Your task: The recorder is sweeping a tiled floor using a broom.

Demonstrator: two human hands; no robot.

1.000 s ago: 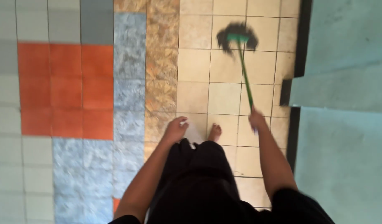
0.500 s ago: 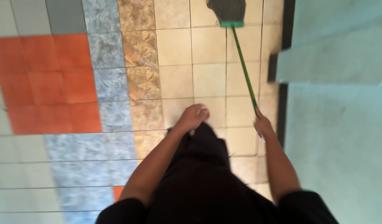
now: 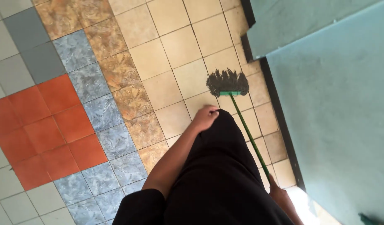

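Head view: the right hand wraps its grip around the green broom, bristles on the beige floor by the teal wall. The left hand, loosely curled, rests empty on a black-clad knee. One-handed, the handle could twist or knock the wall.

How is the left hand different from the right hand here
The right hand grips the thin green broom handle; the left hand holds nothing and rests on the black trousers. The left hand shows fully, mid-picture; the right hand sits low, partly hidden by the trousers. Both are bare.
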